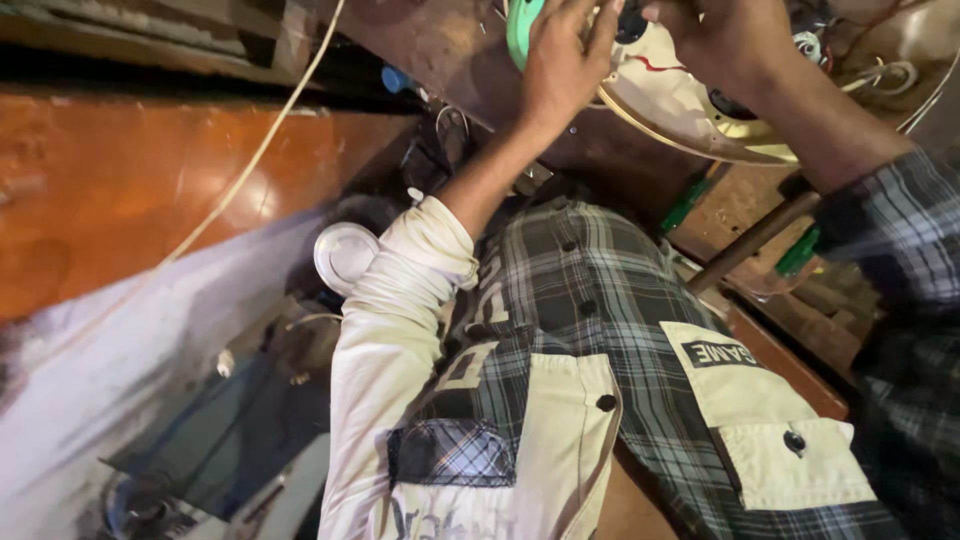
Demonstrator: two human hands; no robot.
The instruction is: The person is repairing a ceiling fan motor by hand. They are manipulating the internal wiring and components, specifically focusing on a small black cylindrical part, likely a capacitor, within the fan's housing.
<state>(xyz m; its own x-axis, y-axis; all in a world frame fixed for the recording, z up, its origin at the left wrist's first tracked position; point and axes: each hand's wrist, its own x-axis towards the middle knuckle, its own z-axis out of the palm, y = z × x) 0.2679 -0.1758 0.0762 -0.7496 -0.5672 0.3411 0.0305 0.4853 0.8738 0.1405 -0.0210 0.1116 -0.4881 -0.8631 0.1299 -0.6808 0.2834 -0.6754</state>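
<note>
A round cream-white disc (680, 100) with a brass-coloured rim, a green edge piece (520, 30) and red wires lies on the brown workbench (450, 50) at the top of the view. The left hand (565, 60) rests flat on its near edge, fingers (600, 25) slightly spread over it. The right hand (720, 40) covers the disc's middle; I cannot tell how its fingers are set.

A person in a patchwork plaid shirt, seen from the head down.

The shirt (590, 330) is dark grey-green plaid with cream panels: a cream left sleeve (400, 300) pushed up at the forearm, a plaid right sleeve (900, 240), cream chest pockets (790, 440) with dark round buttons, a dark button row down the front, and printed lettering patches. Both hands (565, 65) are bare.
</note>
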